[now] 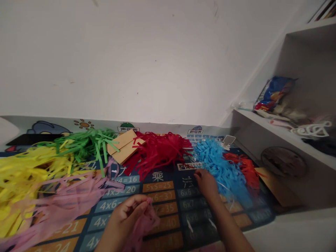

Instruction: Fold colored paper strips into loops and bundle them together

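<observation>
My left hand (127, 215) is closed, thumb against fingers, on a pink paper tassel (147, 220) whose strips hang down over the mat. My right hand (206, 182) reaches forward with its fingertips drawn together beside the blue shredded paper (223, 168). Whatever may be between those fingertips is too small to make out. Ahead of both hands lies a pile of red paper strips (165, 150). More pink strips (70, 196) spread out to the left of my left hand.
Yellow strips (34, 175) and green strips (89, 143) lie at left, with a folded tan paper (125, 146) beside them. Orange-red strips (244, 168) lie right of the blue. A times-table mat (162, 196) covers the table. White shelves (283, 147) stand at right, below the wall.
</observation>
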Tool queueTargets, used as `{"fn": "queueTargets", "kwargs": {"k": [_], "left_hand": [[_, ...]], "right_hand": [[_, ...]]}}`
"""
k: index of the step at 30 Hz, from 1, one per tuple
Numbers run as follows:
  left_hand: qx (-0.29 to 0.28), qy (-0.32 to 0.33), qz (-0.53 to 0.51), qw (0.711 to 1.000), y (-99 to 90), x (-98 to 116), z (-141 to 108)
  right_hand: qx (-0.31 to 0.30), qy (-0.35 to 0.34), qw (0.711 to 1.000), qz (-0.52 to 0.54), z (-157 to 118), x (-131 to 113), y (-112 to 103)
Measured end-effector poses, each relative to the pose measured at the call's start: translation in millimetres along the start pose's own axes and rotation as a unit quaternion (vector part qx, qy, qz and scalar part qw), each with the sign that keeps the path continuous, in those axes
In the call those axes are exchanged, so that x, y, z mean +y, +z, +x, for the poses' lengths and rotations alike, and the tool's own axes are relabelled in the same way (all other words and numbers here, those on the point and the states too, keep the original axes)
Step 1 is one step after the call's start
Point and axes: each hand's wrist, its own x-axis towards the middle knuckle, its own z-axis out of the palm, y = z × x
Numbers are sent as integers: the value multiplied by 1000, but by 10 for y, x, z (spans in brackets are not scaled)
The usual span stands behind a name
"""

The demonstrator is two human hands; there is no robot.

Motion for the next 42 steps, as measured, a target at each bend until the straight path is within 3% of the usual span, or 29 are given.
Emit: {"fn": "queueTargets", "kwargs": {"k": [3, 5, 9, 13, 19, 25, 30, 34, 39, 42], "left_hand": [[-28, -31, -51, 998, 43, 43, -47], [-34, -32, -57, 997, 117, 76, -80], [0, 70, 92, 993, 211, 116, -140], [5, 128, 173, 976, 170, 117, -201], [-18, 131, 202, 970, 115, 110, -226], [-50, 142, 197, 969, 121, 72, -221], [-32, 121, 214, 969, 124, 54, -233], [-69, 69, 171, 980, 107, 66, -199], [-73, 43, 146, 986, 75, 53, -173], [-55, 52, 152, 986, 46, 44, -182]], "right_hand": [[-42, -33, 994, 91, -419, -285, -7], [-70, -62, 969, 229, -711, -531, 60], [-90, -35, 877, 471, -1085, -916, 245], [-80, 37, 835, 543, -1164, -1032, 339], [-72, -53, 868, 488, -1190, -1032, 280], [-70, 43, 861, 503, -1246, -1037, 294], [-52, 3, 893, 446, -1265, -1035, 272], [-121, -2, 879, 460, -1229, -994, 255], [-82, -49, 907, 410, -1195, -948, 281], [-108, -56, 898, 422, -1201, -932, 312]]}}
